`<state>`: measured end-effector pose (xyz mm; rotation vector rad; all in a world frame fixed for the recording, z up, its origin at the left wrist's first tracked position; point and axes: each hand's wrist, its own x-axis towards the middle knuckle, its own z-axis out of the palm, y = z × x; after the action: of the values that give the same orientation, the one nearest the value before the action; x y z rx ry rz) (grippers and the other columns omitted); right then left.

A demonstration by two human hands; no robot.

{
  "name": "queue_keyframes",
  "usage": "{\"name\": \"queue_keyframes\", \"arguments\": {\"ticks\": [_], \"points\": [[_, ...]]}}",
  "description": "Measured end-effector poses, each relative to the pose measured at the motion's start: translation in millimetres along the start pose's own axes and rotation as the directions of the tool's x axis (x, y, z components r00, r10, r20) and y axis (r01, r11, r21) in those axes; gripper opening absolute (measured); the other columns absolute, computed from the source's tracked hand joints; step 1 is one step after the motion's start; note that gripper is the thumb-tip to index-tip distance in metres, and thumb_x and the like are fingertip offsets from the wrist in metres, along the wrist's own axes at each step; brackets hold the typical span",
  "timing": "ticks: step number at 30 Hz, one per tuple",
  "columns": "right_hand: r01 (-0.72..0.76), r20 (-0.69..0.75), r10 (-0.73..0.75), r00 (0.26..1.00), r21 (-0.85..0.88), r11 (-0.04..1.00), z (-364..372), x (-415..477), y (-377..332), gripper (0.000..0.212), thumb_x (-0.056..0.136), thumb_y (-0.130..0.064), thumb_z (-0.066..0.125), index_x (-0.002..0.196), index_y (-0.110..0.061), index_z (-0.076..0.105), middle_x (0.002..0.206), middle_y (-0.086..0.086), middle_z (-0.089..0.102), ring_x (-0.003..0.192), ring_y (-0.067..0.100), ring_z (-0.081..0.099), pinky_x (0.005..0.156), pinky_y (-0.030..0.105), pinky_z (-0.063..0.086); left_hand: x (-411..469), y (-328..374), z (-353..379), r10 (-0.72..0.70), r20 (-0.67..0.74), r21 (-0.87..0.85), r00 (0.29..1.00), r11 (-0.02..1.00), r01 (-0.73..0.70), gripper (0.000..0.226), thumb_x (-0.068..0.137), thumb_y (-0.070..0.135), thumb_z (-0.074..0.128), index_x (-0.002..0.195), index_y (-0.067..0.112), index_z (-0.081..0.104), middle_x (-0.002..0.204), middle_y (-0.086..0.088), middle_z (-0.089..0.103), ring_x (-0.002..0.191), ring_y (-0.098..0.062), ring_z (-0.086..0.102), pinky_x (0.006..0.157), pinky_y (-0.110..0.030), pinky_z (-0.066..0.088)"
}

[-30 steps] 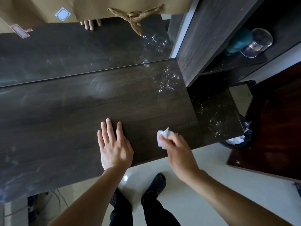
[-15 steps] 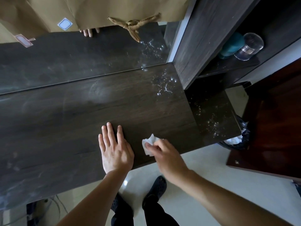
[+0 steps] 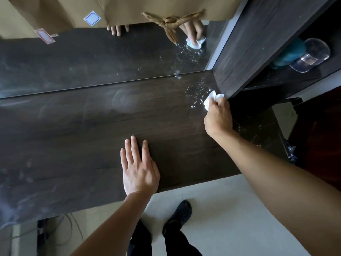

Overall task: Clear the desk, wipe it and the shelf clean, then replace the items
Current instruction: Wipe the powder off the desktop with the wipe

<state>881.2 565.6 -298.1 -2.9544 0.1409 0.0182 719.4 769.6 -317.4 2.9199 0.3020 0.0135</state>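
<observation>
White tissue, free end toward mirror

Black trousers; one black perforated clog visible.

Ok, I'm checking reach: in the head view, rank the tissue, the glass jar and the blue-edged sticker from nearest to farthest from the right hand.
1. Tissue: pinched in the right hand itself, at the desk's right rear.
2. Glass jar: on the shelf, to the right.
3. Blue-edged sticker: on the brown paper, far back left.
</observation>
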Motion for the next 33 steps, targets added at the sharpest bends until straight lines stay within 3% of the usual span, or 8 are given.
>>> {"name": "queue_keyframes", "arguments": {"ticks": [4, 7, 10, 14, 19, 22, 29, 33], "points": [[0.193, 0.024, -0.192, 0.981, -0.060, 0.979, -7.9, -36.4, 22.2, 0.053, 0.071, 0.011, 0.056, 0.123, -0.001, 0.055, 0.107, 0.018, 0.050, 0.097, 0.036, 0.046, 0.084, 0.044, 0.047, 0.5, 1.4, -1.8, -0.001, 0.010, 0.001, 1.000, 1.000, 0.001, 0.055, 0.088, 0.024, 0.031, 0.137, 0.004, 0.044, 0.151, -0.025, 0.027, 0.142, -0.040, 0.018, 0.116, -0.052, 0.016], [0.242, 0.085, -0.242, 0.966, 0.010, 0.970, -8.1, -46.9, 26.9, 0.054, 0.076, 0.011, 0.056, 0.129, 0.003, 0.050, 0.123, 0.021, 0.047, 0.115, 0.038, 0.044, 0.095, 0.043, 0.048, 1.5, 1.4, -2.0, 0.002, 0.013, -0.003, 1.000, 1.000, -0.002, 0.055, 0.088, 0.024, 0.030, 0.137, 0.004, 0.045, 0.151, -0.026, 0.027, 0.142, -0.040, 0.018, 0.116, -0.052, 0.016], [0.290, 0.151, -0.293, 0.944, 0.040, 0.956, -5.5, -33.0, 18.5, 0.047, 0.093, -0.006, 0.047, 0.135, 0.011, 0.037, 0.142, 0.032, 0.033, 0.136, 0.043, 0.028, 0.115, 0.043, 0.023, 1.6, 0.9, -2.4, 0.003, 0.011, -0.002, 1.000, 1.000, -0.003, 0.055, 0.089, 0.025, 0.029, 0.137, 0.003, 0.045, 0.150, -0.026, 0.028, 0.142, -0.040, 0.019, 0.116, -0.052, 0.016], [0.180, 0.196, -0.197, 0.961, 0.097, 0.979, -2.0, 38.0, 1.6, 0.050, 0.099, -0.017, 0.034, 0.141, 0.008, 0.025, 0.150, 0.031, 0.018, 0.142, 0.040, 0.011, 0.119, 0.041, 0.004, 1.9, 2.0, -2.6, 0.004, 0.005, -0.001, 1.000, 1.000, -0.004, 0.054, 0.089, 0.024, 0.030, 0.136, 0.003, 0.046, 0.150, -0.026, 0.029, 0.142, -0.041, 0.020, 0.116, -0.052, 0.016], [0.175, 0.230, -0.210, 0.950, 0.163, 0.971, -0.8, 37.0, 7.7, 0.059, 0.095, -0.030, 0.020, 0.139, 0.007, 0.032, 0.148, 0.029, 0.022, 0.141, 0.040, 0.014, 0.119, 0.042, 0.006, 1.2, 1.1, -2.7, 0.002, 0.010, -0.011, 1.000, 1.000, -0.002, 0.054, 0.088, 0.024, 0.031, 0.136, 0.003, 0.046, 0.151, -0.026, 0.028, 0.142, -0.040, 0.019, 0.116, -0.051, 0.016], [0.266, 0.243, -0.288, 0.926, 0.119, 0.956, -5.0, 3.2, 21.5, 0.052, 0.100, -0.019, 0.031, 0.144, 0.007, 0.022, 0.153, 0.029, 0.011, 0.144, 0.039, 0.005, 0.117, 0.036, -0.003, 1.9, 1.2, -3.5, 0.010, 0.014, -0.014, 1.000, 1.000, -0.010, 0.054, 0.088, 0.024, 0.032, 0.136, 0.003, 0.046, 0.151, -0.026, 0.027, 0.143, -0.040, 0.018, 0.117, -0.050, 0.014], [0.079, 0.238, -0.082, 0.968, 0.022, 0.997, -14.5, 88.6, -47.1, 0.048, 0.098, -0.013, 0.030, 0.137, 0.014, 0.029, 0.148, 0.031, 0.021, 0.140, 0.038, 0.012, 0.117, 0.043, 0.003, 2.8, 1.9, -3.0, 0.006, 0.020, -0.015, 1.000, 1.000, -0.005, 0.054, 0.088, 0.023, 0.032, 0.136, 0.003, 0.046, 0.151, -0.026, 0.028, 0.143, -0.040, 0.019, 0.116, -0.051, 0.016], [0.156, 0.314, -0.165, 0.935, 0.055, 0.986, -2.0, 73.1, -51.2, 0.057, 0.101, -0.029, 0.023, 0.147, 0.003, 0.014, 0.157, 0.020, 0.001, 0.145, 0.030, -0.004, 0.119, 0.039, -0.002, 2.4, 2.0, -3.4, -0.002, 0.034, -0.018, 0.999, 1.000, 0.003, 0.054, 0.089, 0.024, 0.032, 0.137, 0.004, 0.046, 0.152, -0.025, 0.026, 0.143, -0.039, 0.017, 0.116, -0.051, 0.015]]}}
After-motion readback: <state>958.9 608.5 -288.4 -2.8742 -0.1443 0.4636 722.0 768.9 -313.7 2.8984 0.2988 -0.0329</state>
